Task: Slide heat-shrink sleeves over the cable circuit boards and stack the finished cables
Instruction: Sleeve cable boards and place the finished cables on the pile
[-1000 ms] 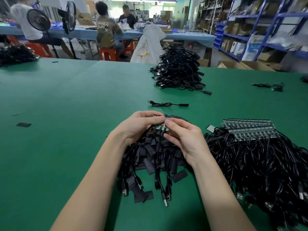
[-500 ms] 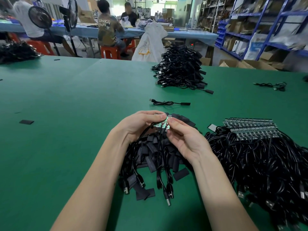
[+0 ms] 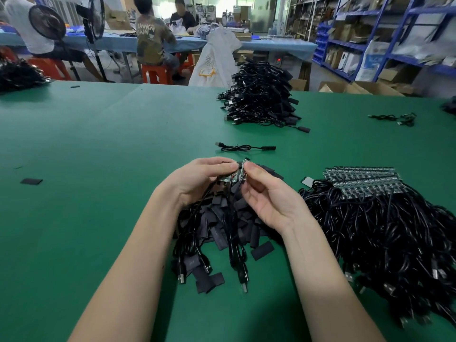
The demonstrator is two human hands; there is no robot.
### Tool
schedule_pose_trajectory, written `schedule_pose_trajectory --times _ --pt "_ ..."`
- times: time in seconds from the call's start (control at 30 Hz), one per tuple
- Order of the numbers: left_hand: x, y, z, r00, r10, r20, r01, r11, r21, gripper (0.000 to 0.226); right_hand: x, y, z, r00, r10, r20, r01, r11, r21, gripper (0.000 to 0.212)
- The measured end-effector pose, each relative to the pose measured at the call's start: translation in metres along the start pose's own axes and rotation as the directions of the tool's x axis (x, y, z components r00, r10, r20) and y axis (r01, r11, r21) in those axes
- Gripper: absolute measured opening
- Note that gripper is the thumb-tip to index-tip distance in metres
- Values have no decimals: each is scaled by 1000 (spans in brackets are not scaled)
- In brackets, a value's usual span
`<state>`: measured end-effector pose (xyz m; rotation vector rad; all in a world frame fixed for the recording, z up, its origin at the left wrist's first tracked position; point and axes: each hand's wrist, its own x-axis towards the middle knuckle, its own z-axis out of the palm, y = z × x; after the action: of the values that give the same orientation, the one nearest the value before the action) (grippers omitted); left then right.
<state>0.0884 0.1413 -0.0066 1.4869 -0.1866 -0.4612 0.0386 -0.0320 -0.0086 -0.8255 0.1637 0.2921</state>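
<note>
Nearest you, USB plugs (image 3: 182,277) of the cables you hold lie on the green table (image 3: 86,193), among loose black sleeves (image 3: 262,250) heaped under your wrists. To your right sits a big tangle of unsleeved cables (image 3: 385,238), their bare boards (image 3: 362,180) lined up in rows at its far edge.

Above the sleeve heap, your left hand (image 3: 197,180) has its fingers curled round a small bunch of cables, thumb pressed on top of their circuit boards (image 3: 228,178). Your right hand (image 3: 269,196) pinches one board (image 3: 243,169) between thumb and forefinger, upright and just beside the bunch; whether a sleeve is on it is hard to make out.

Just past your hands, one finished cable (image 3: 245,147) lies alone. Farther off stands the stack (image 3: 261,97) of finished cables. A stray sleeve (image 3: 31,181) lies well to the left. Beyond the table edge, people sit at a blue bench (image 3: 271,44).
</note>
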Motion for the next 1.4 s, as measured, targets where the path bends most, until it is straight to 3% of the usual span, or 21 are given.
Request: schedule_pose_trajectory --times 0.07,0.13,0.27,0.33,0.37,0.47,0.53,0.6,0.7,0.77,0.83,0.9,0.97,1.03,1.17,1.33,1.4 --pt "2 -3 -8 962 36 -270 18 981 195 10 -2 -7 -3 998 -39 -42 34 993 -115 27" --pt "2 -5 -19 873 142 -467 83 899 429 11 -4 -16 -10 991 -97 -91 70 964 -258 26" --pt "-4 -3 -22 754 316 -576 185 739 647 16 -9 -29 -18 980 -156 -120 100 920 -378 20" --pt "-3 3 -13 741 404 -536 136 692 709 17 -9 -28 -16 972 -188 -142 118 910 -397 21" --pt "-2 7 -7 774 391 -498 72 726 684 13 -9 -26 -14 965 -211 -154 136 908 -395 20" --pt "-2 14 18 965 147 -218 -62 933 354 13 -5 -17 -11 942 -287 -175 211 910 -357 19" --pt "-1 11 29 994 87 -58 -68 959 277 12 -1 -14 -11 930 -320 -179 245 905 -348 15" --pt "-1 8 34 994 101 -33 -88 956 281 7 1 -14 -13 930 -328 -164 256 900 -352 9" --pt "0 7 34 986 109 -126 -83 977 197 2 3 -16 -19 925 -354 -142 260 858 -443 2" --pt "1 6 33 980 96 -176 -69 986 153 3 6 -17 -27 877 -467 -113 263 664 -700 6" --pt "3 4 32 973 96 -208 -59 983 176 8 6 -18 -33 836 -548 8 199 289 -936 7" --pt "5 2 32 965 99 -241 -47 976 214 12 3 -18 -35 877 -470 99 120 16 -993 18" --pt "7 -1 32 953 108 -283 -39 970 239 13 3 -15 -35 923 -367 119 68 -149 -986 35" --pt "10 -4 32 940 130 -316 -43 962 269 12 3 -12 -33 936 -337 107 35 -213 -977 34" --pt "9 -9 31 920 191 -343 -76 943 323 12 4 -9 -33 902 -423 90 17 -175 -984 9" --pt "4 -16 31 895 259 -364 -122 926 357 9 5 -7 -32 901 -403 159 66 -236 -969 32" --pt "3 -16 32 891 259 -373 -130 932 338 9 6 -1 -29 881 -446 157 57 -229 -972 31"
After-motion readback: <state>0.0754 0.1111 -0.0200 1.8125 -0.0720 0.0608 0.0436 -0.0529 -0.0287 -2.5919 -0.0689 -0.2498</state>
